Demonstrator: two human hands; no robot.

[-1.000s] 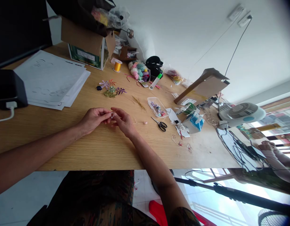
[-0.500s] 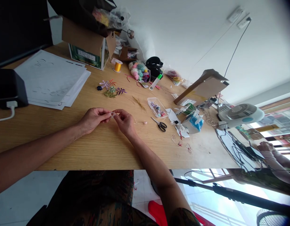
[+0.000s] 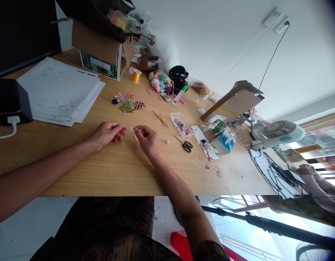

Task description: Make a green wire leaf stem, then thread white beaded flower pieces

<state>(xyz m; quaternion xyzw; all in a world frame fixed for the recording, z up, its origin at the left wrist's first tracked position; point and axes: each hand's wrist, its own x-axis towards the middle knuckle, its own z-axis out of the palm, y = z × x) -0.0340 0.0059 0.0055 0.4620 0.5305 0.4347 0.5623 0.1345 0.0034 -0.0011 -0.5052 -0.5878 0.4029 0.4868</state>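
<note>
My right hand (image 3: 147, 139) pinches a small, thin white looped piece (image 3: 135, 135) between thumb and fingertips, just above the table. Whether it is thread or wire is too fine to tell. To its left, my left hand (image 3: 109, 135) is apart from it, fingers loosely bent and separated, with nothing visible in them. Right of my right hand lies a small pink bead-like piece (image 3: 167, 141) with a thin strand. Beyond the hands are several coloured looped flowers (image 3: 129, 103) and a bundle of golden-brown stems (image 3: 160, 119).
Black-handled scissors (image 3: 187, 145) and a clear tray of beads (image 3: 180, 124) lie to the right. Papers (image 3: 58, 90) and a cardboard box (image 3: 99, 54) stand at the left; a yellow spool (image 3: 136, 76) and bagged yarn balls (image 3: 161, 82) sit behind. Another person's hands (image 3: 306, 169) are at far right.
My hands have come apart. The left let go and its fingers loosened; the right moved slightly right, keeping the white looped piece.
</note>
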